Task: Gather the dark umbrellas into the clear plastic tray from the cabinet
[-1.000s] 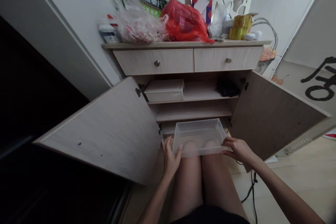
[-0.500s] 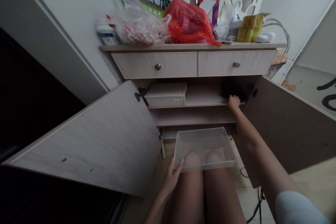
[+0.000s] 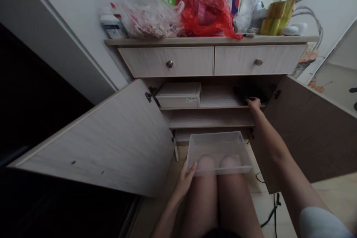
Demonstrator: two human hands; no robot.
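A clear plastic bin [image 3: 219, 148] rests across the knees, and nothing shows inside it. My left hand [image 3: 186, 178] grips its left side, thumb over the near corner. My right hand [image 3: 253, 103] reaches to the right end of the cabinet's upper shelf [image 3: 217, 100], its fingers closed at the front of a dark, soft-looking item [image 3: 247, 91]. Shadow hides most of that item's shape. At the left end of the same shelf sits a white box [image 3: 178, 96] with a small label.
Two cabinet doors stand wide, the left [image 3: 111, 145] and the right [image 3: 309, 134]. On the cabinet top [image 3: 195, 41] are a red plastic bag [image 3: 206, 9], a clear bag [image 3: 156, 20], a white jar [image 3: 113, 26] and yellow tape rolls [image 3: 277, 18]. A black cable [image 3: 275, 210] lies on the floor.
The view has tilted slightly downward and shifted. My right hand stays by the dark item, its fingers now bent against the front of it. My left hand keeps its hold on the bin.
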